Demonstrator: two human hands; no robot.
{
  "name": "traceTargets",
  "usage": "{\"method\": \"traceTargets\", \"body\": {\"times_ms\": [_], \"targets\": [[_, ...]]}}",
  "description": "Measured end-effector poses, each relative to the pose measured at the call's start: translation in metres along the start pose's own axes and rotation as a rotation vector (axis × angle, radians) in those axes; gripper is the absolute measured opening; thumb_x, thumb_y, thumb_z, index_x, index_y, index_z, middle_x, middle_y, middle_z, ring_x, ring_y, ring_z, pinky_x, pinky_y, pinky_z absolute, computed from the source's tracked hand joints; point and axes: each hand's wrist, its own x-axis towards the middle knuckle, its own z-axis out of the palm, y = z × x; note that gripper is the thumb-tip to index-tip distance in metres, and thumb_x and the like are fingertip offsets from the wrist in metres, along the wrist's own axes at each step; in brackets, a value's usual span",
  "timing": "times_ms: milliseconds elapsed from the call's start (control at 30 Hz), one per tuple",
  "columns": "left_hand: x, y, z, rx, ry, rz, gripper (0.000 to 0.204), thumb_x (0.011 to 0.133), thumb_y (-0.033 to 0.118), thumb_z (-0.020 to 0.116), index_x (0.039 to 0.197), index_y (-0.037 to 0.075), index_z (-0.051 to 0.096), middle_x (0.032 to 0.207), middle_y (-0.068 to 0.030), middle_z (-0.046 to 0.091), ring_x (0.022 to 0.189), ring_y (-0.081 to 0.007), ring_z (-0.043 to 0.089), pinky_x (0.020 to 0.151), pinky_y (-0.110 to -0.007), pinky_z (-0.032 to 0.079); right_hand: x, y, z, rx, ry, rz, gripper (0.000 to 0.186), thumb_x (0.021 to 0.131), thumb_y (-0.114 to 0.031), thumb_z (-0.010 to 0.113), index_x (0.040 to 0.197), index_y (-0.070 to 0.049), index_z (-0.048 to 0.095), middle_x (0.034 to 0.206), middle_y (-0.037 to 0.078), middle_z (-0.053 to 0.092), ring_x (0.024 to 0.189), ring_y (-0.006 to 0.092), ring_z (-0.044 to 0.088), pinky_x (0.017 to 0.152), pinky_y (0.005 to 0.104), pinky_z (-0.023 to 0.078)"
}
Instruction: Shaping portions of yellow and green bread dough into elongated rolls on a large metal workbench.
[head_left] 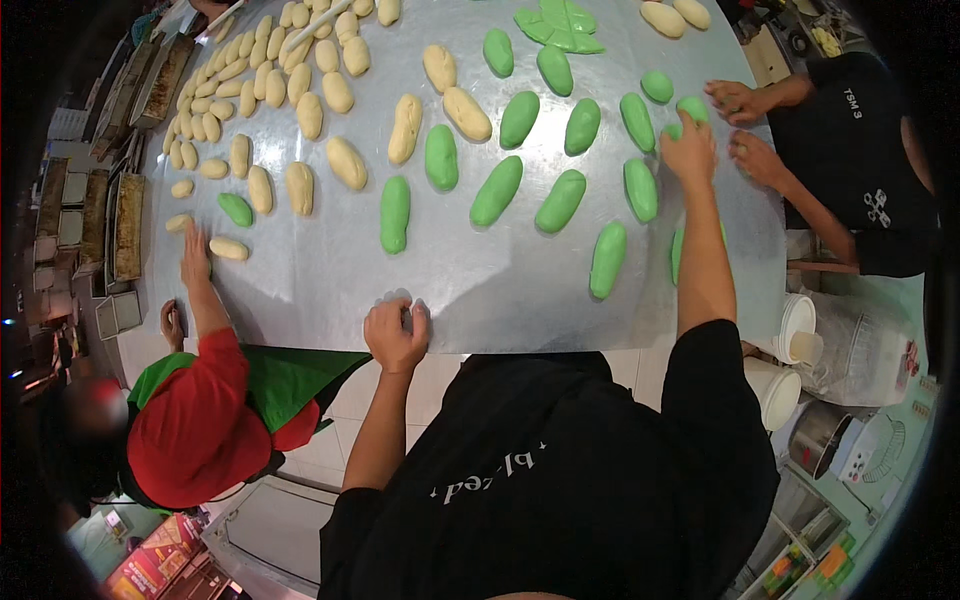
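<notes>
Pieces of green dough lie across the right half of a metal table. My right hand (690,152) reaches over the table with its fingers bent round a green dough piece (692,106), partly hidden under them. Close by are a short green piece (656,86) and a green log (637,122). Below my right forearm, another green piece (677,257) is partly covered. My left hand (396,335) rests at the near table edge, fingers curled in and nothing seen in them. The nearest dough to it is a green log (394,214).
Many cream dough pieces (309,116) cover the table's left side, crossed by a pale rod (318,24). Flattened green dough (560,25) lies at the far side. A co-worker in red (195,425) touches dough at left; another person's hands (745,125) are near mine at right. White buckets (795,316) stand beyond.
</notes>
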Motion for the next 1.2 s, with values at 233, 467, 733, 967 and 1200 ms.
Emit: {"method": "traceTargets", "body": {"times_ms": [233,467,733,967,1200], "targets": [[-0.001,-0.002,0.003,-0.001,0.022,0.009,0.014,0.079,0.020,0.071,0.083,0.009,0.062,0.074,-0.0078,0.058,0.069,-0.0289,0.055,0.064,-0.042,0.041,0.046,0.081,0.018,0.234,-0.380,-0.294,0.073,0.074,-0.038,0.075,0.140,-0.016,0.053,0.137,0.023,0.051,0.121,0.0345,0.056,0.096,0.0359,0.048],[0.003,0.004,-0.001,-0.051,0.069,0.030,0.012,0.078,0.016,0.071,0.081,0.008,0.062,0.068,-0.0059,0.057,0.064,-0.0267,0.055,0.060,-0.041,0.039,-0.009,0.021,-0.030,1.228,-0.177,0.493,0.047,0.089,-0.037,0.063,0.122,-0.004,0.058,0.101,0.007,0.066,0.089,0.0199,0.061,0.074,0.0345,0.048],[0.036,0.094,0.000,-1.402,-0.043,-0.887,0.032,0.095,0.038,0.059,0.102,0.007,0.060,0.103,-0.0108,0.063,0.093,-0.0234,0.060,0.083,-0.037,0.048,-0.257,-0.118,-0.084,1.134,-0.684,-0.336,0.024,0.094,-0.020,0.060,0.107,-0.001,0.063,0.102,0.011,0.064,0.090,0.0252,0.060,0.082,0.0417,0.049],[0.019,0.077,0.002,-2.066,-0.302,-1.192,0.043,0.098,0.048,0.050,0.113,0.008,0.054,0.095,-0.0100,0.058,0.080,-0.0210,0.054,0.070,-0.032,0.045,-0.114,-0.085,-0.078,1.020,-0.296,-0.303,0.028,0.090,-0.020,0.068,0.113,-0.005,0.068,0.101,0.010,0.072,0.091,0.0219,0.066,0.084,0.0370,0.051],[0.005,0.061,-0.020,-1.637,-0.136,-1.303,0.046,0.103,0.041,0.044,0.130,0.005,0.051,0.106,-0.0131,0.061,0.097,-0.0271,0.062,0.080,-0.036,0.053,0.082,-0.028,0.004,-0.084,-0.081,-0.384,0.059,0.080,-0.023,0.068,0.136,-0.014,0.053,0.126,0.022,0.060,0.111,0.0405,0.061,0.095,0.0445,0.049]]}}
